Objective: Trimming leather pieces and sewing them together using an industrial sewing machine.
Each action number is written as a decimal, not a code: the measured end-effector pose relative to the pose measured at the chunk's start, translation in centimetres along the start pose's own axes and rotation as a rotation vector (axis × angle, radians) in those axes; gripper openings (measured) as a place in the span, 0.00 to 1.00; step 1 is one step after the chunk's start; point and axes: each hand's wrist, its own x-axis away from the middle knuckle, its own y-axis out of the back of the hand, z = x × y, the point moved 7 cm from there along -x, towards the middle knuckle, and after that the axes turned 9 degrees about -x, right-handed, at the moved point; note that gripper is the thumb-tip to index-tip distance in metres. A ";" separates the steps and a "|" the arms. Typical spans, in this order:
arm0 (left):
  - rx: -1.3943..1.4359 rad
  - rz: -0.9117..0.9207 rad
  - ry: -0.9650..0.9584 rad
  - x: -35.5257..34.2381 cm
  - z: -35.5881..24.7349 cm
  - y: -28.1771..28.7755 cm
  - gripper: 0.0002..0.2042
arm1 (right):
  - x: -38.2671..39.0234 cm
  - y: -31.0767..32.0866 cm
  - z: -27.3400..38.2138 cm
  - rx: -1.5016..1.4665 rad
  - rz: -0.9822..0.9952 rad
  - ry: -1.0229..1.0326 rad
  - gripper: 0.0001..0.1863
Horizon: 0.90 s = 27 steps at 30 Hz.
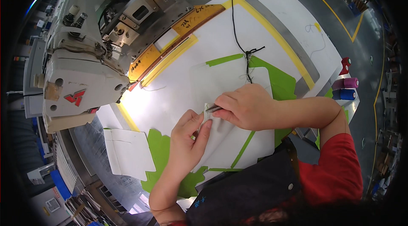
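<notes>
A white sheet-like workpiece (pixel 229 144) with green strips along its edges lies in front of me. My left hand (pixel 185 139) pinches a raised edge of it between thumb and fingers. Close beside, my right hand (pixel 251 106) is closed around a small dark metal tool (pixel 214 108), its narrow tip at the pinched edge. Most of the tool is hidden in the fingers, so its exact kind does not show. A knotted black cord (pixel 235 26) hangs from above and runs down to the right hand.
At the left stands a large white sewing machine (pixel 83 86), its lamp lighting the table. Behind lies an orange template bar (pixel 199 15). Green pieces (pixel 276 79) spread under the workpiece; another white piece (pixel 127 151) lies at left. Thread spools (pixel 343 94) stand at the right edge.
</notes>
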 end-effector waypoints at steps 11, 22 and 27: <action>0.063 0.060 0.063 0.1 0.6 -0.6 0.13 | -0.3 1.5 -1.9 -0.615 -0.081 -0.321 0.12; 0.348 0.002 0.117 0.4 1.7 -0.7 0.15 | 0.1 1.3 0.9 0.155 -0.061 0.162 0.15; 0.255 0.022 0.091 0.4 1.3 -0.5 0.14 | 0.3 0.9 0.7 0.160 -0.077 0.158 0.15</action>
